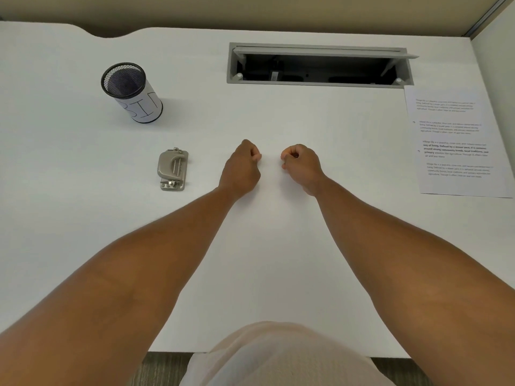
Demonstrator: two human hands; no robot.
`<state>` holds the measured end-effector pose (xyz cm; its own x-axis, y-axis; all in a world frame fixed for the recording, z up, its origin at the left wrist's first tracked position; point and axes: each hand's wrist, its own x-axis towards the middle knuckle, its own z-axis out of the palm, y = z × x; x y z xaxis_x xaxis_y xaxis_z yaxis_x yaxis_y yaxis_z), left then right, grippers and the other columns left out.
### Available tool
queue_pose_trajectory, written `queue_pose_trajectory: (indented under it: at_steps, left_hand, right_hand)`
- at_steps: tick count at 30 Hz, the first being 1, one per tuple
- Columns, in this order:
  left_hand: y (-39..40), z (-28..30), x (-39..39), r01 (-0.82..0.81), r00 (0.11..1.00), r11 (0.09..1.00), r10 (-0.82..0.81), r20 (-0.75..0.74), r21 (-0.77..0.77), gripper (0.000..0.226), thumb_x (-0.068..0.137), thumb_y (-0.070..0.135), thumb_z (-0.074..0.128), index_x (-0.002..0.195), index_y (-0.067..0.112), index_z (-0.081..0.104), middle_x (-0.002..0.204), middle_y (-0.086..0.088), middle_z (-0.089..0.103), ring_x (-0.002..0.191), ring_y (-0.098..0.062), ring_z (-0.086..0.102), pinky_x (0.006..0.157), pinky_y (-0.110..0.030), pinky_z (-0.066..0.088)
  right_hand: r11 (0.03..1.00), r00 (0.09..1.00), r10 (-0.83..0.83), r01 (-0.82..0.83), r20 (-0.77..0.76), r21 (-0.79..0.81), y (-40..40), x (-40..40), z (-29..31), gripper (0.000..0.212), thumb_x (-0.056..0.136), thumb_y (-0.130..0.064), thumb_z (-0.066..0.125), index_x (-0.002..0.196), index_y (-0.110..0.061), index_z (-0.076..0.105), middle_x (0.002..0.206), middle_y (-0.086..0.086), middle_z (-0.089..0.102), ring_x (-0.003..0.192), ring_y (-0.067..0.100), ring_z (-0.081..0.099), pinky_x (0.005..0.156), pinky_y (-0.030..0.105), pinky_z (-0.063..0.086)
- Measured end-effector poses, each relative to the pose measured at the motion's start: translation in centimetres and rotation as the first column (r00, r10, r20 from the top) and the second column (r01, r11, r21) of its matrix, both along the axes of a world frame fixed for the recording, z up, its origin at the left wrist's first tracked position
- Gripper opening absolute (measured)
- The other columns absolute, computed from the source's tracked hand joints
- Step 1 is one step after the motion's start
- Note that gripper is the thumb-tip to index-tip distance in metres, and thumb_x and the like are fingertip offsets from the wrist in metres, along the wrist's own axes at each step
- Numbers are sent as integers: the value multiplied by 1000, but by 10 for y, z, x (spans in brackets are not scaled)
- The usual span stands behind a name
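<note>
At desk centre: fingers [255, 156] of left hand [242, 165] curled tight into fist, gripping nothing. Right hand [301, 165] likewise fisted, empty. The two fists near each other, apart. Hole punch [172, 169] flat on white desk [278, 112], near left hand, untouched. Mesh cup [132, 93] beyond punch; printed sheet [454, 140] well right.

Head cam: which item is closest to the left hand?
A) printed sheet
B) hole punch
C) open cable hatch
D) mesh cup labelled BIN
B: the hole punch lies just beside the left hand, not touching it; the rest sit farther off.
</note>
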<state>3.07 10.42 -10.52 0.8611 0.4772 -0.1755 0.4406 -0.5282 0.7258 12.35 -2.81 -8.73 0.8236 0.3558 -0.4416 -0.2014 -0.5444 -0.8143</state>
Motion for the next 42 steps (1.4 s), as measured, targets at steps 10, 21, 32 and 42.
queue_pose_trajectory:
  at_steps: [10, 21, 32, 42]
  left_hand:
    - [37, 16, -8, -113, 983, 987, 129, 132, -118, 8, 97, 11, 52, 99, 18, 56, 95, 5, 66, 78, -15, 61, 74, -29, 49]
    - [118, 60, -25, -332, 877, 923, 377, 296, -194, 21, 92, 18, 65, 113, 15, 68, 86, 1, 73, 76, -9, 71, 77, -25, 58]
    - [203, 86, -47, -561, 759, 822, 559, 335, -102, 21, 85, 27, 73, 105, 19, 72, 84, 11, 72, 76, 2, 69, 69, -6, 50]
    - [246, 92, -44, -600, 760, 800, 579, 296, -23, 16, 88, 27, 70, 103, 21, 72, 81, 12, 69, 75, -1, 65, 66, -7, 44]
  right_hand:
    - [989, 995, 101, -100, -3, 106, 51, -16, 18, 7, 93, -14, 55, 90, -14, 62, 82, -8, 59, 82, 14, 57, 65, 21, 43]
    - [967, 986, 158, -167, 60, 193, 152, -30, 56, 7, 92, -13, 58, 88, -14, 63, 87, -2, 62, 83, 17, 59, 75, 29, 50]
    - [954, 972, 186, -214, 145, 212, 248, -40, 76, 9, 87, -14, 62, 80, -17, 65, 80, -3, 64, 76, 16, 59, 63, 26, 48]
    - [938, 899, 265, -324, 349, 124, 300, -31, 82, 11, 86, -11, 65, 84, -12, 75, 80, -2, 69, 80, 14, 62, 74, 23, 49]
